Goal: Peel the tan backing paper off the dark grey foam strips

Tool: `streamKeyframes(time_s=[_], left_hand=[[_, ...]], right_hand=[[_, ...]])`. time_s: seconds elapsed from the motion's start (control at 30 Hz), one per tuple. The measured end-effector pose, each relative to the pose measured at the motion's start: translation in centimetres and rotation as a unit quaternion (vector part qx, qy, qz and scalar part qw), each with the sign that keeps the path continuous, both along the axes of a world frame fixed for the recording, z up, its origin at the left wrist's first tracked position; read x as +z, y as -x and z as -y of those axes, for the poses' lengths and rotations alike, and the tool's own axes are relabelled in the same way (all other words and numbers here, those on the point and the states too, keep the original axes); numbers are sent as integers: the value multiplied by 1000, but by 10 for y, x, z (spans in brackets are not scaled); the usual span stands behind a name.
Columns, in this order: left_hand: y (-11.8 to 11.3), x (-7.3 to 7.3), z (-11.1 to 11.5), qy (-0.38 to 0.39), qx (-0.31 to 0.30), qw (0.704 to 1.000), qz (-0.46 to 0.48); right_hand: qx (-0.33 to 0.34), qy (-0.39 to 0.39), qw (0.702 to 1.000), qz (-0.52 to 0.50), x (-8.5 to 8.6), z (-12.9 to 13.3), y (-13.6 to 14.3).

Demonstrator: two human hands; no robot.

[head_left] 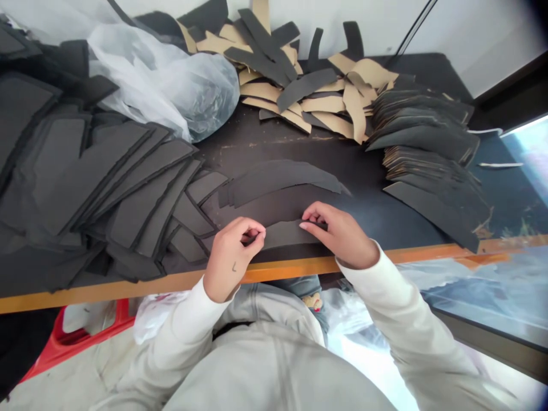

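Observation:
Near the table's front edge, a dark grey strip of sheet material [285, 234] stretches between my two hands. My left hand [235, 251] pinches its left end, thumb against curled fingers. At the other end my right hand [336, 228] grips the strip between thumb and fingers. Just beyond it, a few curved dark strips [282, 177] lie overlapped on the dark tabletop [240, 148]. My fingers partly cover both ends of the held strip.
A large heap of dark panels [115, 177] fills the left side. Clear plastic bags [171, 80] sit behind it. Loose black and tan strips [295, 85] pile up at the back. Stacked dark pieces [428, 131] stand at right. An orange-brown edge [299, 266] borders the table.

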State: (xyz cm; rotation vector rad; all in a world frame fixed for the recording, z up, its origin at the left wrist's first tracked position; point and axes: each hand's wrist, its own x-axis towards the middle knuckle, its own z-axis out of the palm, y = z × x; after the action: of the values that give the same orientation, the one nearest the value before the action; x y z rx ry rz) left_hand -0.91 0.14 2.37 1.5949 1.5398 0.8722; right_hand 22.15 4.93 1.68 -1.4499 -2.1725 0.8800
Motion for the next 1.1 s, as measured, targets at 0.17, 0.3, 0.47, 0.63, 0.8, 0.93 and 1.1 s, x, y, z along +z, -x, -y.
streamKeyframes(time_s=[0.17, 0.3, 0.47, 0.63, 0.8, 0.93, 1.1], left_hand=[[-1, 0, -1, -6, -1, 1000, -4], [-2, -2, 0, -14, 3, 1000, -11], [-3, -4, 1, -22, 9, 1000, -14], [-4, -4, 1, -29, 7, 999, -28], [-6, -4, 1, -36, 9, 998, -46], [-7, -5, 2, -57, 11, 996, -66], [-8, -9, 5, -96, 1, 988, -119]], right_hand=[[2, 1, 1000, 1, 1, -1, 0], [3, 1, 1000, 9, 2, -2, 0], [5, 0, 1000, 12, 3, -3, 0], [6, -2, 1000, 15, 3, -3, 0], [4, -5, 1000, 25, 1, -4, 1], [2, -19, 998, 53, -1, 0, 2], [62, -94, 979, 169, -2, 4, 0]])
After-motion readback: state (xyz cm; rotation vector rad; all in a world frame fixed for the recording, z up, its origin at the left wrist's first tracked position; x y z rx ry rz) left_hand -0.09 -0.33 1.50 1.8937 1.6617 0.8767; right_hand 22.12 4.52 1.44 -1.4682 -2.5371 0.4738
